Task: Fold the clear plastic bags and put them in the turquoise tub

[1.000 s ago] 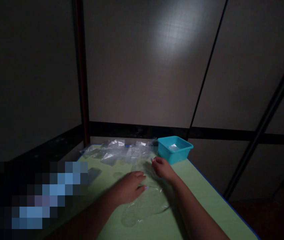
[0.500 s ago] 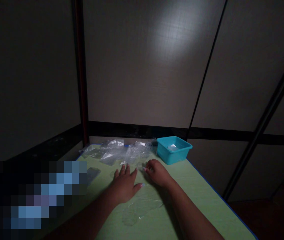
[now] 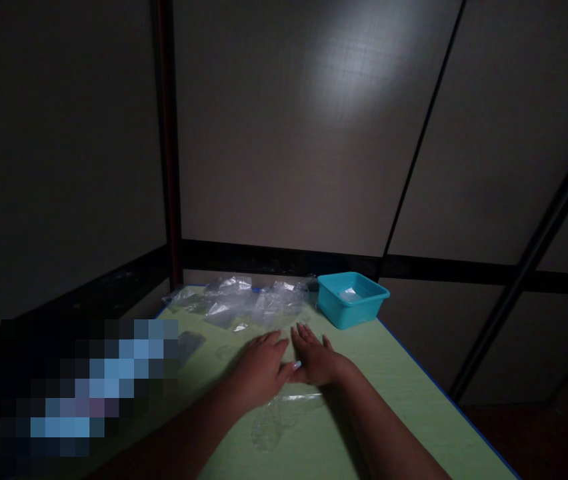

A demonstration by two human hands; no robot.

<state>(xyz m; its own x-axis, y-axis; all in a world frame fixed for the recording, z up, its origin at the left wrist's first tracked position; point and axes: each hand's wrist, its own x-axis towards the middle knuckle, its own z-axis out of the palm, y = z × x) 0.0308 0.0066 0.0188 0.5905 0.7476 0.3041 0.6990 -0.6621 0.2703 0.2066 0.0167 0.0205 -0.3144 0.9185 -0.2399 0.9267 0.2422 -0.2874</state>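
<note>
My left hand [image 3: 259,370] and my right hand [image 3: 317,357] lie flat side by side on a clear plastic bag [image 3: 284,410] spread on the green table [image 3: 404,413]. Both have their fingers stretched out and pointing away from me, and they press the bag's far part down. The near end of the bag shows below my hands as a faint, wrinkled sheet. The scene is dim.
A heap of clear plastic bags [image 3: 237,300] lies at the table's far end. A teal plastic tub [image 3: 351,300] stands at the far right corner with something pale inside. Dark panel walls close in behind. A blurred-out patch covers the lower left.
My right hand has moved left, from near the tub, and flattened beside my left hand. My left hand's fingers spread and then lay flat on the bag.
</note>
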